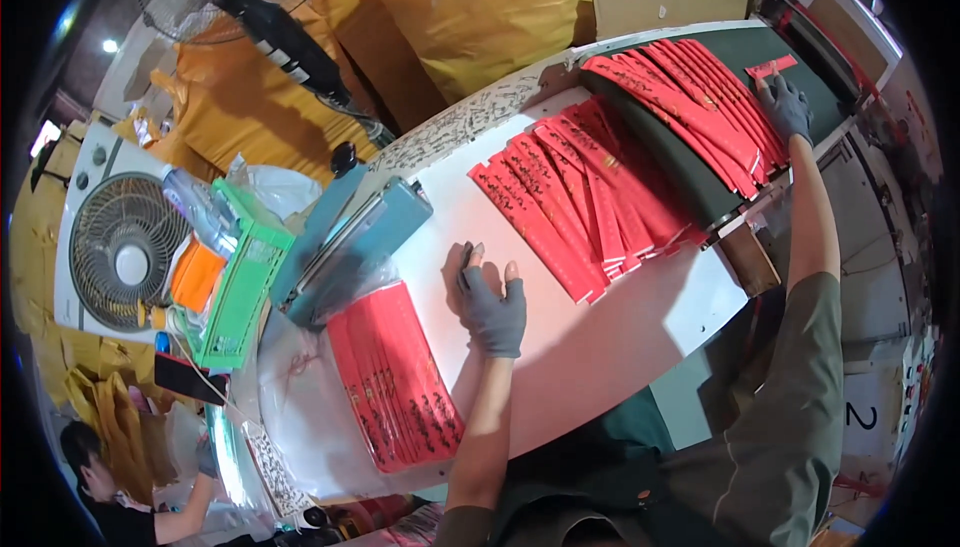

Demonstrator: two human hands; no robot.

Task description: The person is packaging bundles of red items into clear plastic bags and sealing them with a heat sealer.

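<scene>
My left hand (492, 309), in a grey glove with bare fingertips, is over the white tabletop (590, 347). Its fingers are apart and hold nothing. To its left lies a bundle of long red printed packets (395, 377), partly under clear plastic. A fanned pile of red packets (570, 187) rests on the tabletop to its right. My right hand (788, 112), gloved likewise, reaches far right over a dark green conveyor belt (825, 82). Its fingers are stretched out, fingertips at the edge of a small red piece (770, 68). Beside it, overlapping red packets (690, 107) lie in a row across the belt.
A teal metal device (370, 237) and a green plastic basket (245, 282) stand left of the table. Beyond are a box fan (130, 262), a black standing fan (285, 52) and large yellow sacks (480, 22). Another person (110, 487) is at the lower left.
</scene>
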